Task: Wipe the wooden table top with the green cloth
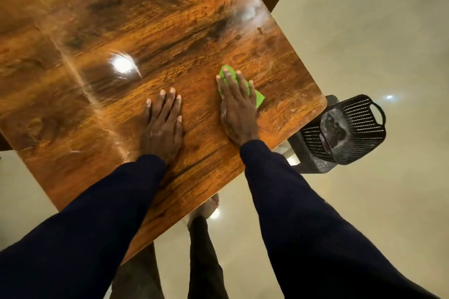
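looks mid-wipe: right hand [239, 107] flat, pressing green cloth [259, 100] at 2 o'clock of spread left hand [162, 124]; wooden table top [145, 19] hazy at cloth's 12 o'clock.

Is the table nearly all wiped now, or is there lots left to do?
Partly. Pale wipe streaks already cross the left and middle of the glossy brown wooden table top. Right now the right hand presses the bright green cloth flat near the right edge, while the left hand rests flat on the wood. A whitish haze at the far corner and pale smudges by the near right edge look unwiped.
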